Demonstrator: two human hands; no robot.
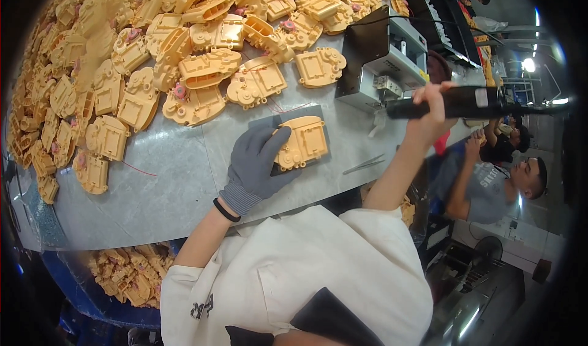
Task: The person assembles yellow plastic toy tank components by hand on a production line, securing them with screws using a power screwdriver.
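tweezers (365, 164) near housing (305, 139) | black tool (468, 103) partly hides machine (381, 58) | parts (211, 66) beyond

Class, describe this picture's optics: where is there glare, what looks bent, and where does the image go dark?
In the head view, glare blooms around the ceiling light at upper right, and a bright reflection sits on one yellow housing; in that same view, the grey table shows a bowed near edge, and the corners fade to black.

casing (309, 139): partly hidden by left fingers (278, 141) | black tool (462, 103): right end perhaps blurred | pile (171, 49): top cropped
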